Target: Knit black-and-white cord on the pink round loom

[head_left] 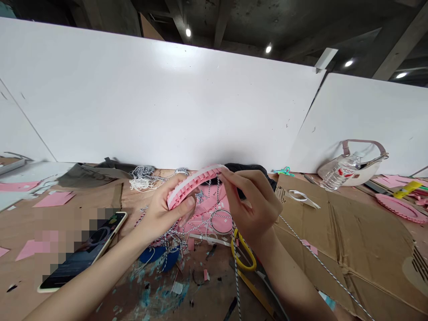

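Observation:
My left hand (163,209) grips a pink and white notched foam ring (192,183) by its lower left edge, holding it tilted above the table. My right hand (252,205) pinches the ring's upper right end, fingers closed on the rim and on a black-and-white twisted string (314,256). The string runs from the ring down past my right wrist and off to the lower right. More loops of the same string hang beneath the ring over pink foam pieces (214,214).
A phone (83,254) lies at the left on cardboard. Yellow-handled scissors (242,258) rest under my right wrist. A cardboard sheet (351,240) covers the right side; a water bottle (341,171), a white visor and another pink ring (399,207) sit far right. White partition boards stand behind.

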`<state>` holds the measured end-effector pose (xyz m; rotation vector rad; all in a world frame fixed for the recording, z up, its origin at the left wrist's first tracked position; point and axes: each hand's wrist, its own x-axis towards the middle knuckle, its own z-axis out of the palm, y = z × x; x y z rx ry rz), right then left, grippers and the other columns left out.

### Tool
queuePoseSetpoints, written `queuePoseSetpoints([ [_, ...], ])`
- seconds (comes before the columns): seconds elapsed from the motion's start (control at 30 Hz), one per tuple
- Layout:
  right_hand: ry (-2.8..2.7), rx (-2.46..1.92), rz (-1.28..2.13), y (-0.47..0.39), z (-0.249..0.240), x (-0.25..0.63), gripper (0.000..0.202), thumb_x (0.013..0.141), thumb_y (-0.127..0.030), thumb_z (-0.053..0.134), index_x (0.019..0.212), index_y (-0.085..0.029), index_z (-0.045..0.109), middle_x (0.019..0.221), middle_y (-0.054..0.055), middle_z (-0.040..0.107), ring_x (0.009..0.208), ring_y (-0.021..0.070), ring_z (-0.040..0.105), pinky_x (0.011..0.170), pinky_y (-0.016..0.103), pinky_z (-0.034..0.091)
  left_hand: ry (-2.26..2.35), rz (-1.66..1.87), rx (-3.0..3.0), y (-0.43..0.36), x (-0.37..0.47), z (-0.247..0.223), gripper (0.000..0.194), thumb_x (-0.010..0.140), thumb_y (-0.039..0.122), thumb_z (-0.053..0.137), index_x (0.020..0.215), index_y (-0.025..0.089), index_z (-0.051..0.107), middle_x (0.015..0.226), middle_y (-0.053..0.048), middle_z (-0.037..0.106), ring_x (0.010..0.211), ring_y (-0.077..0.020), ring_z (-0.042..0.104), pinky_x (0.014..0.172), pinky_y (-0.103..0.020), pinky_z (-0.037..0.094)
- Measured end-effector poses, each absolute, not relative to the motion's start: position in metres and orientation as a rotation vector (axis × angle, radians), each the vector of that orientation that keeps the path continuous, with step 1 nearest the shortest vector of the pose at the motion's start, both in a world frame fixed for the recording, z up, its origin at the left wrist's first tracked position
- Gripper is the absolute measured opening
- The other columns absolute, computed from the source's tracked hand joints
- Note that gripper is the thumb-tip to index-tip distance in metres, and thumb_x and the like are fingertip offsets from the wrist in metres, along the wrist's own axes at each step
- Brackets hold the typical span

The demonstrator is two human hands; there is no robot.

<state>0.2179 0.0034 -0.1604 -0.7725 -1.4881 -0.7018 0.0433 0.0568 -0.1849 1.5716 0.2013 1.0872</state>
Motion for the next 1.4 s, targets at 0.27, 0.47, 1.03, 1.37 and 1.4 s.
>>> queuePoseSetpoints([
  [0.27, -1.394, -0.833, -0.288, 0.0, -0.152, 0.22, 0.018, 0.086, -0.011, 0.072, 0.091, -0.029, 0.073, 0.075, -0.002, 0.058, 0.066, 0.0124, 0.058, 0.054, 0.027, 0.054, 0.224, 1.115, 1.655, 0.057, 0.042, -0.189, 0.01, 0.089, 0.031, 0.066, 0.092, 0.026, 0.058, 0.051, 0.007, 0.048, 0.037, -0.0086, 0.04, 0.04, -0.022, 0.03],
  [0.47, -1.433, -0.831, -0.103, -0.002, -0.15, 0.223, 0.017, 0.083, -0.014, 0.074, 0.095, -0.026, 0.071, 0.08, -0.004, 0.066, 0.073, 0.013, 0.064, 0.067, 0.03, 0.06, 0.239, 1.141, 1.694, 0.059, 0.04, -0.189, 0.008, 0.089, 0.03, 0.065, 0.094, 0.027, 0.059, 0.051, 0.007, 0.049, 0.038, -0.0096, 0.041, 0.041, -0.023, 0.031],
  [1.03, -1.474, -0.804, 0.397, -0.002, -0.145, 0.232, 0.044, 0.069, -0.005, 0.083, 0.1, -0.035, 0.076, 0.101, -0.004, 0.056, 0.066, 0.0063, 0.055, 0.067, 0.026, 0.056, 0.229, 1.502, 2.524, 0.069, 0.028, -0.179, 0.017, 0.081, 0.017, 0.07, 0.095, 0.02, 0.061, 0.076, 0.0, 0.068, 0.054, -0.0096, 0.056, 0.046, -0.02, 0.044],
  [1.37, -1.582, -0.746, 0.73, -0.001, -0.143, 0.24, 0.039, 0.069, -0.014, 0.085, 0.101, -0.034, 0.077, 0.121, 0.0, 0.057, 0.09, 0.0146, 0.058, 0.073, 0.028, 0.059, 0.177, 1.326, 2.722, 0.074, 0.017, -0.177, 0.031, 0.076, 0.005, 0.059, 0.098, 0.026, 0.064, 0.071, 0.001, 0.072, 0.056, -0.0141, 0.064, 0.052, -0.025, 0.049],
  [1.4, -1.598, -0.723, 0.744, 0.001, -0.144, 0.241, 0.039, 0.069, -0.014, 0.085, 0.102, -0.034, 0.077, 0.119, 0.0, 0.058, 0.095, 0.016, 0.058, 0.073, 0.028, 0.059, 0.187, 1.318, 2.723, 0.074, 0.017, -0.177, 0.03, 0.076, 0.004, 0.058, 0.097, 0.026, 0.065, 0.071, 0.001, 0.072, 0.056, -0.0142, 0.064, 0.052, -0.026, 0.049],
])
